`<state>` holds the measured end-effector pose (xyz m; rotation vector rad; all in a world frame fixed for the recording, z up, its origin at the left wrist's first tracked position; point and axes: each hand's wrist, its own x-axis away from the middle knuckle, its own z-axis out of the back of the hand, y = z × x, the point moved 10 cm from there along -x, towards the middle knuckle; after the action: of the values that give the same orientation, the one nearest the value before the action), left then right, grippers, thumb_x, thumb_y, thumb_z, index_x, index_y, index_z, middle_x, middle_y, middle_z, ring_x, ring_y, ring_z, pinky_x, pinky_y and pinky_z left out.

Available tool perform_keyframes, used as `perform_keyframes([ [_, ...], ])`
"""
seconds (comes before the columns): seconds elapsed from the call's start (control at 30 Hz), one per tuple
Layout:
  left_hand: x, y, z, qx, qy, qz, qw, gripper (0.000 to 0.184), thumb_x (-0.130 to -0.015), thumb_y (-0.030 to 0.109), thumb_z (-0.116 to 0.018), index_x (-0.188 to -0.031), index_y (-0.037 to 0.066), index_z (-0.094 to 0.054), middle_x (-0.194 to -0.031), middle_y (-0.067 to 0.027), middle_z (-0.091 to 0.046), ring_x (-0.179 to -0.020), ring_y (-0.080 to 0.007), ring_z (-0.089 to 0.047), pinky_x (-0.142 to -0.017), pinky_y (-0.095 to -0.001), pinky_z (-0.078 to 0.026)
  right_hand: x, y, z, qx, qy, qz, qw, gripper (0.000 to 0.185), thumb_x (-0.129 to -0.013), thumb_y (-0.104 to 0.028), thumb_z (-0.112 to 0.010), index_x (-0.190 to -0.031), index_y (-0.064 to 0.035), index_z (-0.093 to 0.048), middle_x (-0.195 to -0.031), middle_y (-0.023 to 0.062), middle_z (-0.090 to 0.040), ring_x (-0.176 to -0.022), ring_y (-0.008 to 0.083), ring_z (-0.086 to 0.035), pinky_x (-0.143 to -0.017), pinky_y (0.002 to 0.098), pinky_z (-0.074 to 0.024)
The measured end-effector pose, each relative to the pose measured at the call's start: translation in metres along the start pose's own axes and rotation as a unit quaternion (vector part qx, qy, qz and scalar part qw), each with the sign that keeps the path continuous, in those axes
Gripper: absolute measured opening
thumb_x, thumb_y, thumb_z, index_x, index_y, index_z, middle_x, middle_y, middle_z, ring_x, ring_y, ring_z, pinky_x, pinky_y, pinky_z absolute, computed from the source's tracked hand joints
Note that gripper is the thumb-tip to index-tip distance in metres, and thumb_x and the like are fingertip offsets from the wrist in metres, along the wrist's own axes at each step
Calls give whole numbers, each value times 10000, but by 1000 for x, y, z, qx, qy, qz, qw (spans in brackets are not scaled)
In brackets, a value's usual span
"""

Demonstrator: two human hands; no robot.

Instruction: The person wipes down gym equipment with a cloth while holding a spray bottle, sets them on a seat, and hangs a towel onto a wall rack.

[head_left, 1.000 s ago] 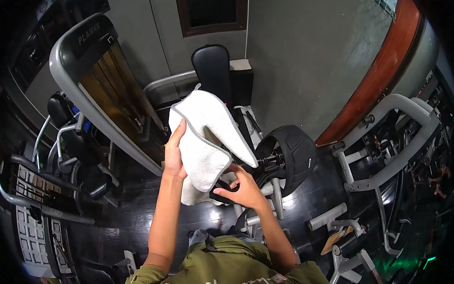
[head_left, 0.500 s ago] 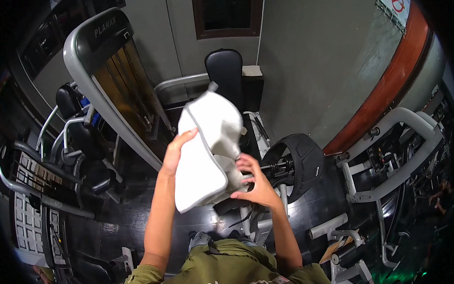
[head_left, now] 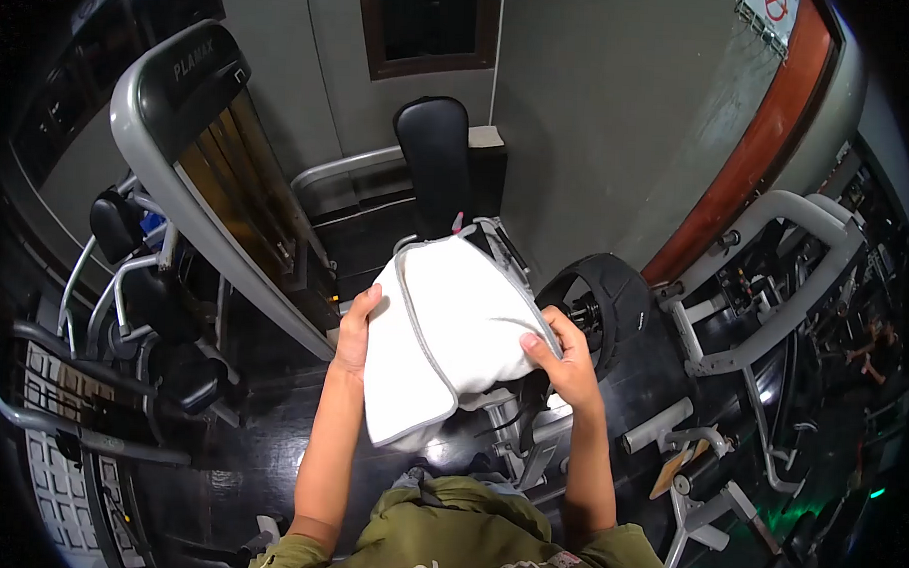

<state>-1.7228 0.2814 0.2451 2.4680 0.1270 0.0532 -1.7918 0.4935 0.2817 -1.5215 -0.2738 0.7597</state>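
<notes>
A white towel (head_left: pixel 474 305) with grey edging is held up in front of me, partly folded over itself. My left hand (head_left: pixel 356 326) grips its left side, thumb on the near face and the other fingers hidden behind the cloth. On the right, my right hand (head_left: pixel 564 360) pinches the towel's edge between thumb and fingers. Beyond the towel stands a black padded backrest (head_left: pixel 432 153); a small pink item (head_left: pixel 459 222) shows just above the cloth's top edge.
A tall weight-stack machine (head_left: pixel 181 84) rises at the left. To the right of the towel is a black wheel-like weight plate (head_left: pixel 614 300). More grey-framed gym equipment (head_left: pixel 775 285) stands at far right, with a grey wall (head_left: pixel 600 119) ahead.
My right hand has gone from loose, spread fingers beside the towel to gripping its right edge. The towel has come lower and opened out wider to the right.
</notes>
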Motion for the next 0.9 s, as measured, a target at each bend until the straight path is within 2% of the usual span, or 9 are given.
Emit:
perform_keyframes([
  [0.13,5,-7,35,-126,63,66,988,699,-846,430,-695,-1357,4,-482,-1285,-159,-580,-1171,-250,-579,-1042,-371,-444,8,-11,-12,-14,3,-47,999,198,-941,-228,-647,-954,-43,-579,-853,-23,-540,-813,49,-473,-743,214,-384],
  [0.23,7,-2,27,-266,64,69,959,652,-820,282,-749,-1350,1,-494,-1253,-122,-594,-1188,-193,-544,-1033,-316,-404,16,-17,-19,18,6,-77,997,226,-943,-247,-644,-989,-34,-584,-877,-7,-542,-849,65,-487,-774,232,-400],
  [0.37,0,-14,39,-259,18,80,962,610,-788,147,-708,-1344,4,-502,-1200,-79,-606,-1128,-157,-556,-998,-303,-416,26,-37,-36,91,-13,-95,991,254,-937,-249,-654,-1027,-21,-586,-891,4,-539,-885,85,-502,-806,253,-413],
  [0.47,1,-16,52,-229,-1,69,971,674,-704,30,-559,-1372,-4,-469,-1124,-31,-598,-960,-89,-571,-853,-223,-461,32,-44,-38,84,2,-108,991,226,-933,-232,-656,-1006,-30,-585,-880,-7,-534,-854,69,-490,-776,240,-400],
  [0.57,8,-17,54,-161,-57,94,981,702,-704,21,-517,-1401,-5,-436,-1167,-52,-594,-1005,-72,-560,-826,-196,-468,33,-47,-32,81,27,-112,990,180,-933,-200,-644,-991,-40,-585,-875,-20,-530,-828,56,-475,-748,227,-384],
  [0.73,25,2,44,-83,-119,147,978,806,-657,41,-461,-1447,-68,-345,-1347,-163,-530,-1212,-217,-540,-1060,-304,-392,22,-42,-30,104,33,-165,980,198,-896,-170,-660,-1012,-33,-579,-896,-17,-542,-862,64,-490,-789,224,-394],
  [0.77,26,6,45,-82,-121,146,978,806,-657,41,-461,-1447,-68,-345,-1347,-163,-530,-1212,-217,-540,-1060,-304,-392,19,-39,-33,121,18,-188,974,215,-874,-162,-670,-1011,-32,-568,-893,-18,-541,-862,67,-492,-796,220,-394],
  [0.8,28,8,46,-43,-117,153,980,815,-655,41,-461,-1453,-65,-334,-1358,-169,-520,-1236,-225,-523,-1070,-306,-385,20,-24,-32,119,-23,-221,968,307,-859,-139,-666,-1128,-17,-582,-1006,15,-589,-971,95,-529,-888,240,-411],
  [0.9,28,4,44,-1,-123,167,978,835,-651,43,-464,-1465,-59,-309,-1374,-181,-500,-1274,-240,-496,-1088,-314,-375,11,-11,-47,135,-106,-198,965,410,-864,-159,-677,-1233,-15,-569,-1120,50,-602,-1067,122,-532,-957,268,-407],
])
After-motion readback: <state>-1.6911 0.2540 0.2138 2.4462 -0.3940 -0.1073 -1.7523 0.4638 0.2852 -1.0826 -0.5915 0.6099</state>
